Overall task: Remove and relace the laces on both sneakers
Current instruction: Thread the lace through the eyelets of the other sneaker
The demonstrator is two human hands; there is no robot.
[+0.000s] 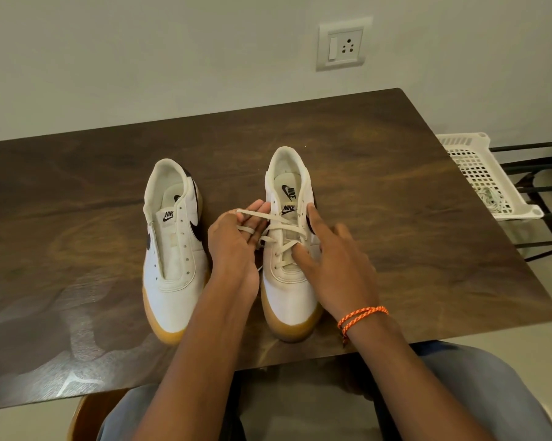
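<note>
Two white sneakers with gum soles stand on the dark wooden table [395, 192], toes toward me. The left sneaker [173, 249] has bare eyelets and no lace. The right sneaker [287, 281] carries a cream lace [284, 224] crossed over its tongue. My left hand [233, 246] is beside that shoe with the lace looped round its fingers, holding it out to the left. My right hand [332, 259] lies over the shoe's right side, index finger pressing on the crossed lace, thumb up near the collar.
A white plastic basket [481, 176] with a coiled white cord or lace in it sits on a black rack off the table's right edge. A wall socket [343, 46] is behind. My knees are under the near table edge.
</note>
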